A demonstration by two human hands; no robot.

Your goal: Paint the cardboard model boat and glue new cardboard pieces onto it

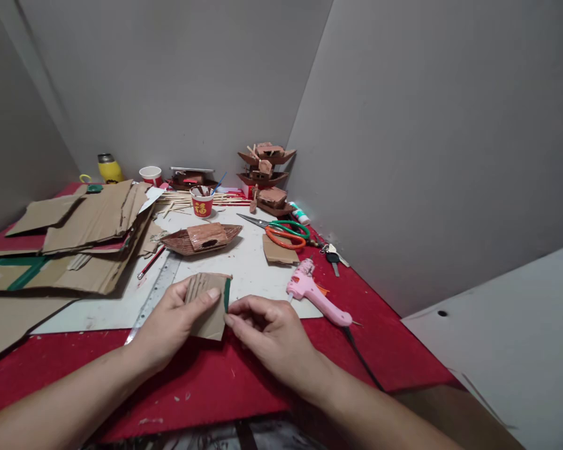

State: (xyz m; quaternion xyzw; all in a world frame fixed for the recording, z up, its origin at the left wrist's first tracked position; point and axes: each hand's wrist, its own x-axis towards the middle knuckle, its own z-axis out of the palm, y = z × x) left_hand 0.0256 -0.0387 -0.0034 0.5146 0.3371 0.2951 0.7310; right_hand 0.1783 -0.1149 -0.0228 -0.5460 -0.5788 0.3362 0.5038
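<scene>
Cardboard (205, 326) in hands (169, 319) (272, 331), green edge (226, 294) pinched (boat (202, 237) apart)

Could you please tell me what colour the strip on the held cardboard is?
The strip is dark green, seen in the head view.

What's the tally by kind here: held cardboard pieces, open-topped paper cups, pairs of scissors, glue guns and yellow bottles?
Held cardboard piece: 1
Open-topped paper cups: 2
Pair of scissors: 1
Glue gun: 1
Yellow bottle: 1
Total: 6
</scene>
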